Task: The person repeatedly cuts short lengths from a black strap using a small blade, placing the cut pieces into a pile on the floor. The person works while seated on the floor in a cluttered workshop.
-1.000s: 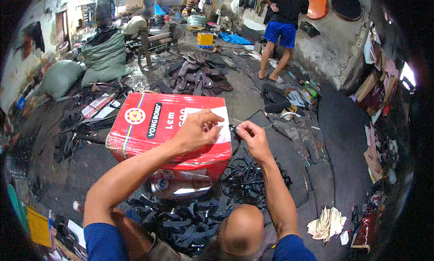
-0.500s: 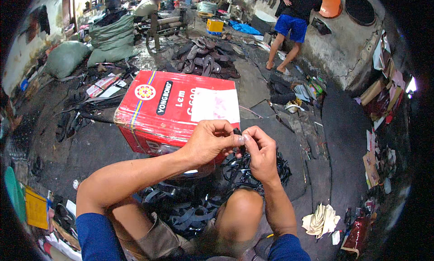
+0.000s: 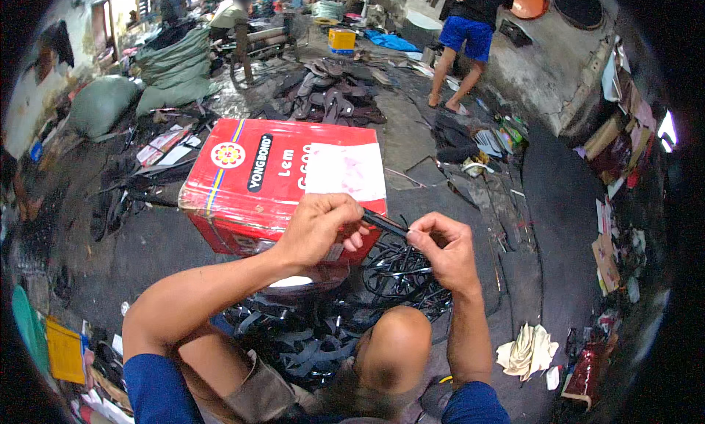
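Observation:
A short black strap is stretched between my two hands, just over the near right edge of a red cardboard box. My left hand is closed on one end, its thumb pressed against the curled fingers. At the other end my right hand pinches it between thumb and forefinger. Below the right hand lies a tangled heap of glossy black straps. More dark strap pieces are spread between my legs. A white sheet of paper covers the box's top right part.
Beyond the box lies a pile of dark sandal soles. Green sacks stand at the far left. A person in blue shorts stands far right; another person bends at the back. A cream cloth lies at the near right.
My hands were close together and have drawn apart, the right one moving right and slightly down. The black strap now shows at length between them. The view has shifted slightly.

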`<action>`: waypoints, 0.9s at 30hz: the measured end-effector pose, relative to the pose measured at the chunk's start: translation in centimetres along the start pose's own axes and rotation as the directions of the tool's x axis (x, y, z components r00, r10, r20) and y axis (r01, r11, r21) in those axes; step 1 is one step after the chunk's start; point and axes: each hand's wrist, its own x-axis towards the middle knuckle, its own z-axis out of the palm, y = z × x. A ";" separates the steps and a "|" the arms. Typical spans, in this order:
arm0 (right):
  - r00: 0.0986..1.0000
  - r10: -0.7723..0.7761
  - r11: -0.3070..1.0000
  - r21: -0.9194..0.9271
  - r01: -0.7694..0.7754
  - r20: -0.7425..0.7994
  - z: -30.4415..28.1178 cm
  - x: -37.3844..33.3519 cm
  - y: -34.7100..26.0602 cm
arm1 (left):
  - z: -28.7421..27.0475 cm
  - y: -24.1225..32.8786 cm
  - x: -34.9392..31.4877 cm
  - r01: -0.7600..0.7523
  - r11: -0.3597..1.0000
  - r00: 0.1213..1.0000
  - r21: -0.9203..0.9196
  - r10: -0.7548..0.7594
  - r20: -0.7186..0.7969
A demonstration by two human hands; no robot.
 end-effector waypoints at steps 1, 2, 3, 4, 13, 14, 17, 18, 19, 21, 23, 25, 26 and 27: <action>0.999 -0.037 0.991 -0.129 0.033 -0.024 -1.4 0.3 0.8 | 0.2 0.1 -0.4 -0.019 0.997 1.000 0.071 0.021 -0.022; 0.996 -0.073 0.963 -0.264 0.056 -0.055 -3.0 0.5 1.8 | 0.6 0.0 -0.6 -0.040 0.990 0.999 0.139 0.045 -0.027; 0.969 -0.163 0.865 -0.500 0.049 -0.187 -4.1 1.0 3.2 | 0.6 0.1 -0.8 -0.023 0.994 0.995 0.107 0.033 -0.094; 0.917 -0.272 0.714 -0.700 -0.009 -0.290 -4.8 1.3 5.1 | 0.1 0.4 -0.8 -0.097 0.960 0.988 0.261 0.126 -0.094; 0.544 0.464 0.886 -0.368 -0.282 0.699 9.3 -12.6 28.2 | 0.7 1.3 -2.0 -0.215 0.720 0.975 0.660 0.197 0.102; 0.425 0.458 0.887 -0.375 -0.269 0.781 11.7 -13.7 28.5 | 0.0 1.0 -2.3 -0.233 0.683 0.970 0.693 0.212 0.117; 0.336 0.459 0.881 -0.373 -0.290 0.823 11.9 -13.8 28.0 | 0.0 1.0 -2.5 -0.238 0.661 0.971 0.711 0.145 0.189; 0.326 0.459 0.879 -0.370 -0.300 0.827 11.3 -13.2 27.2 | 0.0 0.9 -2.7 -0.242 0.652 0.969 0.718 0.124 0.214; 0.322 0.451 0.883 -0.361 -0.301 0.833 10.6 -12.2 26.5 | -0.2 0.8 -2.8 -0.246 0.639 0.964 0.728 0.084 0.252; 0.317 0.439 0.888 -0.352 -0.297 0.841 9.0 -10.1 24.2 | -0.5 0.0 -2.8 -0.262 0.625 0.946 0.735 0.014 0.325; 0.329 0.435 0.891 -0.348 -0.292 0.838 7.4 -8.0 21.3 | -1.0 -0.9 -2.4 -0.323 0.586 0.894 0.744 -0.068 0.442; 0.343 0.435 0.893 -0.350 -0.283 0.832 6.1 -5.9 18.5 | -0.9 -1.6 -2.6 -0.367 0.464 0.843 0.806 -0.200 0.499; 0.344 0.432 0.894 -0.348 -0.281 0.834 5.7 -5.2 17.4 | -0.9 -1.9 -2.7 -0.394 0.395 0.813 0.830 -0.271 0.515; 0.349 0.440 0.892 -0.356 -0.280 0.827 5.4 -4.6 16.3 | -0.8 -2.3 -3.0 -0.402 0.334 0.796 0.852 -0.333 0.506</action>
